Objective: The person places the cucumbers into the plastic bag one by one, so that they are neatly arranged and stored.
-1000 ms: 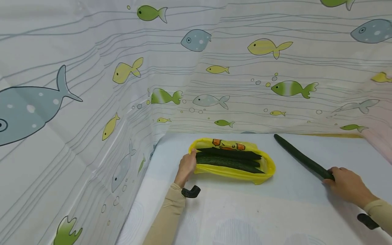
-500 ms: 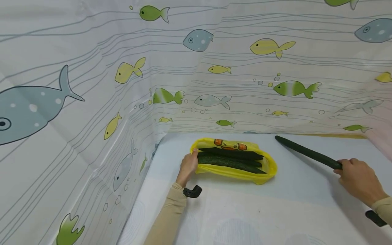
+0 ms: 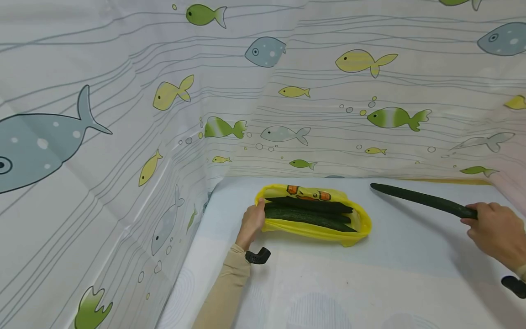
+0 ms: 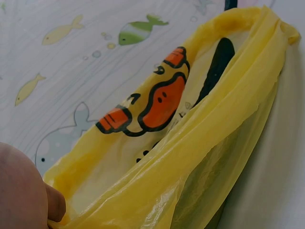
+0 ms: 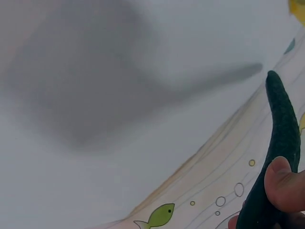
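Observation:
My right hand (image 3: 498, 233) grips one end of a long dark green cucumber (image 3: 423, 198), which slants up and left to its far tip. In the right wrist view the thumb (image 5: 282, 183) presses on the cucumber (image 5: 282, 124), and its shadow falls on the table. My left hand (image 3: 250, 224) pinches the left end of a yellow plastic bag (image 3: 312, 234), whose mouth gapes upward. Several cucumbers (image 3: 308, 215) lie lengthwise in it. Close up in the left wrist view, the bag (image 4: 228, 95) bears an orange cartoon print, and a dark cucumber end (image 4: 218, 64) shows inside.
A pale tabletop (image 3: 312, 278) spreads under both hands. White sheeting printed with fish (image 3: 283, 132) rises along the back and the left side. The bag stands near the back left, with bare table between it and my right hand.
My right hand has moved right and up, lifting the near end of its cucumber, which now lies flatter across the view. My left hand and the bag have stayed in place.

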Motion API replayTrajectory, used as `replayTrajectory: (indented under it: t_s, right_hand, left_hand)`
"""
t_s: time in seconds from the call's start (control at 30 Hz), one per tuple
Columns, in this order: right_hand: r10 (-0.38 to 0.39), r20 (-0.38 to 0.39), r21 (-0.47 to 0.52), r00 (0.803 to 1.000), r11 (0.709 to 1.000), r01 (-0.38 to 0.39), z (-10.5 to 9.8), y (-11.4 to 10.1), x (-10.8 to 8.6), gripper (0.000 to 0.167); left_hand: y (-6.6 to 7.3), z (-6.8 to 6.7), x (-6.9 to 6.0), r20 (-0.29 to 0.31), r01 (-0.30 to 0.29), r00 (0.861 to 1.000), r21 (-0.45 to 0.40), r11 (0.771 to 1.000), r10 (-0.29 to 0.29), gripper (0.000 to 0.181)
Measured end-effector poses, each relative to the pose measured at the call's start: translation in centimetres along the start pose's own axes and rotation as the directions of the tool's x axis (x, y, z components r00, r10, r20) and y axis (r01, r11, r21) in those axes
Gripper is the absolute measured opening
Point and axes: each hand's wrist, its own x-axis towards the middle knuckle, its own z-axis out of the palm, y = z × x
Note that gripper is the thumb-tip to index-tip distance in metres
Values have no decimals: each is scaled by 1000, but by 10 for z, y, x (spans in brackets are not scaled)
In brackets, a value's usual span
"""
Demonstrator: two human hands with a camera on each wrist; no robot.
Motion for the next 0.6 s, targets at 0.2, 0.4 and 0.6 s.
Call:
replayTrajectory:
  t_s: [0.2, 0.4, 0.6]
  right_hand:
    - [90, 44, 38, 995, 995, -92, -10, 0, 4, 36]
    - [106, 48, 90, 993, 990, -110, -19, -3, 8, 36]
    - [98, 28, 119, 995, 988, -100, -26, -12, 11, 39]
  left_hand:
    - [0, 0, -1, -5, -10, 1000, 5, 1000, 10, 61]
    - [0, 0, -1, -2, 0, 1000, -3, 1000, 0, 60]
    - [0, 0, -1, -10, -13, 1000, -6, 1000, 13, 60]
